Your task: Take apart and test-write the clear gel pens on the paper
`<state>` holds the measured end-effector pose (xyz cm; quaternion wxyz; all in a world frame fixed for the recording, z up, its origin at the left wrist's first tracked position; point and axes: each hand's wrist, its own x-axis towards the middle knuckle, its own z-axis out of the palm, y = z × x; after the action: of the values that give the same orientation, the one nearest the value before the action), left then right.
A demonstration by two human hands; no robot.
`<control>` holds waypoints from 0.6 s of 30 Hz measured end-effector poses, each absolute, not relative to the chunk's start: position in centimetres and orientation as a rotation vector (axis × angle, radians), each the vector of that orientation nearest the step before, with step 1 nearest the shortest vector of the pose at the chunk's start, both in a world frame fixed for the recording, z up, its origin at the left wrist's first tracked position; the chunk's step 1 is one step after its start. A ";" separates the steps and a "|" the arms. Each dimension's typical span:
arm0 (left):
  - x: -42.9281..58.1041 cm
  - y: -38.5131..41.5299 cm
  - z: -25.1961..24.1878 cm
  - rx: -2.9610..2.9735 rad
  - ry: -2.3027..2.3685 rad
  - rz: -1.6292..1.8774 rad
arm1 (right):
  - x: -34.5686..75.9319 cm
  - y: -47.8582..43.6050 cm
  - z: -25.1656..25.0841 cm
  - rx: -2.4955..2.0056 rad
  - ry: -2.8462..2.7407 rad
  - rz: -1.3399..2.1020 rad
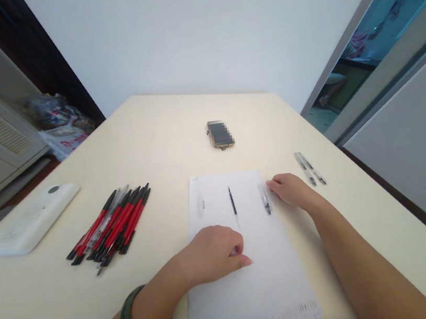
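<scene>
A white sheet of paper (249,276) lies on the cream table in front of me. My left hand (214,252), with a green bangle on its wrist, rests on the sheet with fingers curled; whether it holds anything is hidden. A thin black pen refill (232,200) lies on the paper just beyond it. My right hand (292,190) rests at the paper's right edge, fingers curled, its fingertips beside a clear pen barrel (266,200). A small clear pen part (202,203) lies on the paper's left side.
A pile of several red and black pens (113,223) lies to the left. A white device (31,219) sits at the far left. A phone (220,134) lies further back. Two clear pens (310,168) lie to the right, near the table edge.
</scene>
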<state>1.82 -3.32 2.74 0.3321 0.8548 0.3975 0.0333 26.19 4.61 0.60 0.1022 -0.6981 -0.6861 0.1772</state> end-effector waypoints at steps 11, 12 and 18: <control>1.7 -3.4 2.6 2.265 1.036 0.103 | 27.2 5.0 -0.3 -2.042 -1.971 0.531; 1.7 -3.4 2.5 2.267 1.037 0.105 | 27.2 5.0 -0.3 -2.037 -1.971 0.531; 1.6 -3.4 2.5 2.273 1.042 0.102 | 27.2 5.0 -0.4 -2.027 -1.965 0.545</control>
<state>1.64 -3.41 2.50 0.3142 0.8623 0.3953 0.0386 27.24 5.02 -0.36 0.1327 -0.6987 -0.6775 0.1879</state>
